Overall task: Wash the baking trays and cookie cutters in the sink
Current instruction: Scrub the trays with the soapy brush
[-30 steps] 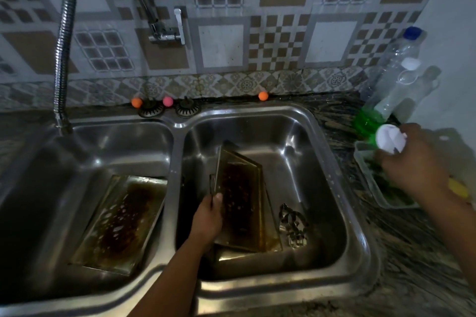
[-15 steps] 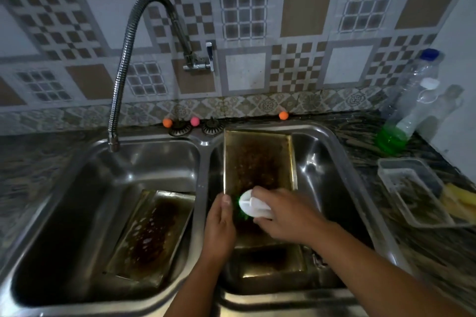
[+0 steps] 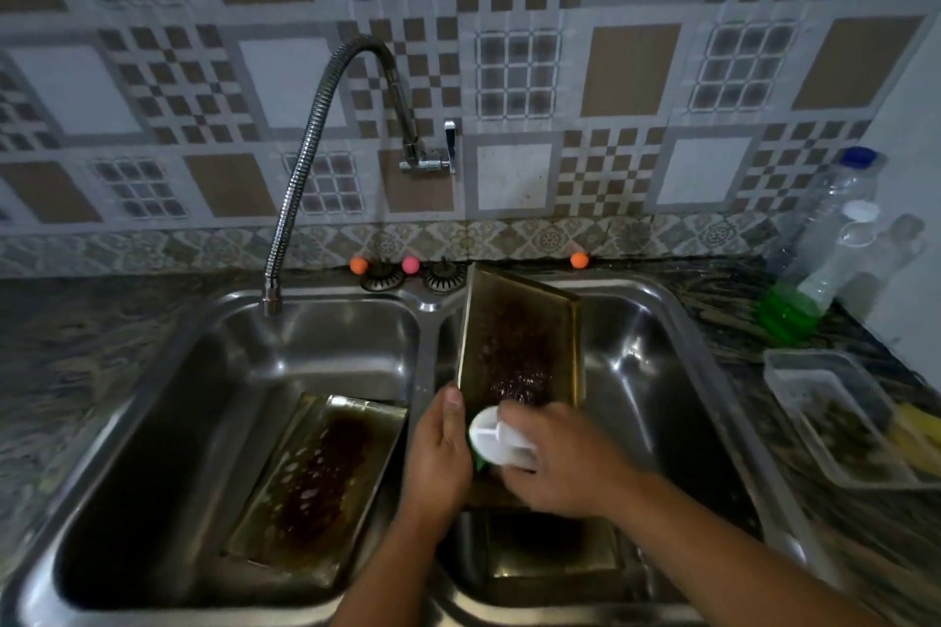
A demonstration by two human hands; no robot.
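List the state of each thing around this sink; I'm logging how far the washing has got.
Tray in the right basin: propped upright, brown residue, held.
Left hand: gripping that tray's left edge.
Right hand: closed on the scrubber.
Scrubber: white handle, pressed to the tray.
Tray in the left basin: tilted, dirty, untouched.
Faucet: no water running.
Soap bottle: capped, leaning, little green liquid left.
Plastic container: open, on the counter.

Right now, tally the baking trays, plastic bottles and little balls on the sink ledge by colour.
Baking trays: 3, one in the left basin, one tilted in the left hand's grip, one lying beneath it
Plastic bottles: 2, blue cap, white cap
Orange balls: 2
Pink balls: 1
Total: 8
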